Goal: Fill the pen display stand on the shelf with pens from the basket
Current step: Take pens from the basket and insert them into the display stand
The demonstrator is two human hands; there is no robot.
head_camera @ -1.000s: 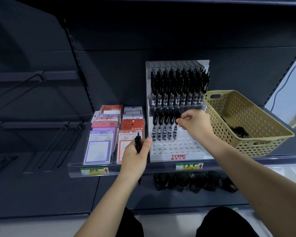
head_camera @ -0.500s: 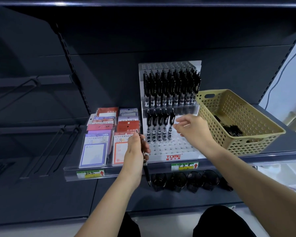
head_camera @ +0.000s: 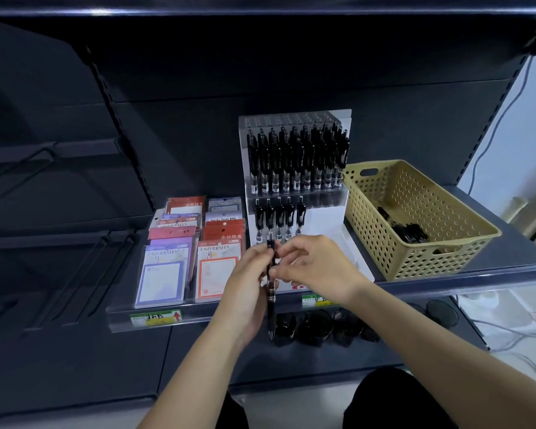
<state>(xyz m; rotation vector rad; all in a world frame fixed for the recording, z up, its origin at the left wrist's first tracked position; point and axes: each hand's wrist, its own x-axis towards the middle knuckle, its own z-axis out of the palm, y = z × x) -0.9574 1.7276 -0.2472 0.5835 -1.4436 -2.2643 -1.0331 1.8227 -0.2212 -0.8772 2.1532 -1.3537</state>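
A white tiered pen display stand (head_camera: 328, 218) stands on the shelf, its upper tier full of black pens (head_camera: 294, 159) and its lower tier holding several at the left. In front of it my left hand (head_camera: 245, 289) holds a black pen (head_camera: 271, 292) upright, tip down. My right hand (head_camera: 319, 267) pinches the upper part of the same pen with fingertips. A beige perforated basket (head_camera: 464, 239) sits right of the stand with several black pens (head_camera: 409, 232) inside.
Packs of sticky notes (head_camera: 174, 252) lie in rows left of the stand behind a clear shelf lip (head_camera: 155, 320) with price tags. Dark round objects (head_camera: 316, 326) sit on the shelf below. Empty dark hooks (head_camera: 75, 267) stretch to the left.
My right hand left the stand's lower tier and came down-left to meet my left hand, now pinching the pen it holds. The left hand rose slightly toward the stand.
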